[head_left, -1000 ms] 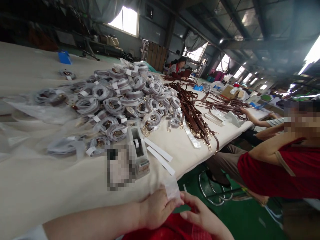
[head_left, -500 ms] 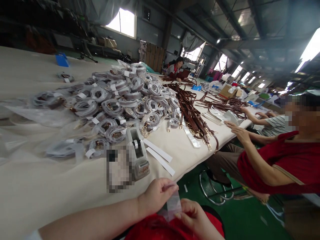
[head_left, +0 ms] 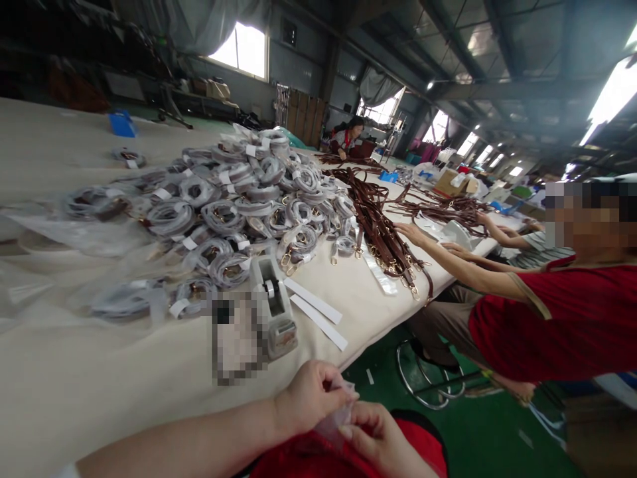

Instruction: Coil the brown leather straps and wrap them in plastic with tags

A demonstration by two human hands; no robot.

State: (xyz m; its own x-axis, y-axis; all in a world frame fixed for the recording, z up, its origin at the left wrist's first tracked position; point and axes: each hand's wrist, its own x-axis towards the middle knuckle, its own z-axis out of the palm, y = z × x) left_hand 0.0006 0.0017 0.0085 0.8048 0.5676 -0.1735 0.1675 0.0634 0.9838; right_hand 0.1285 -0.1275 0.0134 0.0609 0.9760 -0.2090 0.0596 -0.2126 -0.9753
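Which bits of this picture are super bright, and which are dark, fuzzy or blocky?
In the head view, a window glares white; the ceiling looks dim; plastic near the left edge is smeared; film between left hand and right hand lacks crisp detail; squares cover a co-worker's face.

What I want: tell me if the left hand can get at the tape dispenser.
Probably yes: the tape dispenser sits just beyond the left hand with nothing visible between, though it would likely need to release the plastic.
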